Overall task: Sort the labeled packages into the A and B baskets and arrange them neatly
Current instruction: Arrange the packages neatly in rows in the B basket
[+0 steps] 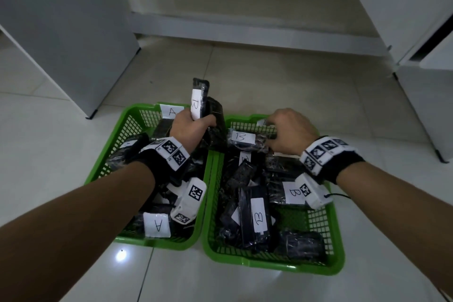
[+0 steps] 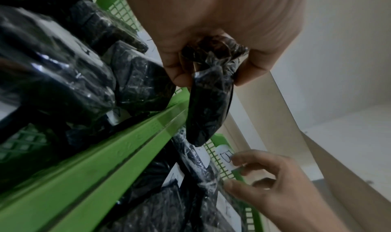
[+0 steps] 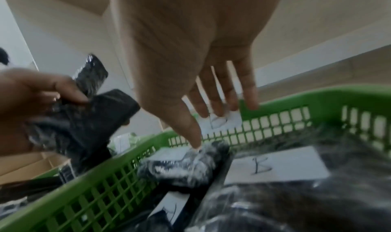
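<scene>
Two green baskets stand side by side on the floor: basket A [image 1: 103,169] on the left with an "A" tag [image 1: 171,111], basket B [image 1: 338,247] on the right. Both hold black wrapped packages with white labels, such as an A package [image 1: 157,225] and B packages [image 1: 241,137] [image 1: 258,218]. My left hand [image 1: 196,122] grips two black packages upright above the gap between the baskets; one shows a B label [image 1: 196,104]. The wrapped end [image 2: 209,101] hangs from that grip. My right hand [image 1: 272,127] reaches over basket B's far wall, fingers straight [image 3: 213,105], thumb touching a package [image 3: 190,165].
A white cabinet [image 1: 61,32] stands at the left, a low white shelf [image 1: 245,32] runs along the back, and white furniture with black feet [image 1: 429,86] stands at the right. Pale floor tiles [image 1: 269,81] surround the baskets.
</scene>
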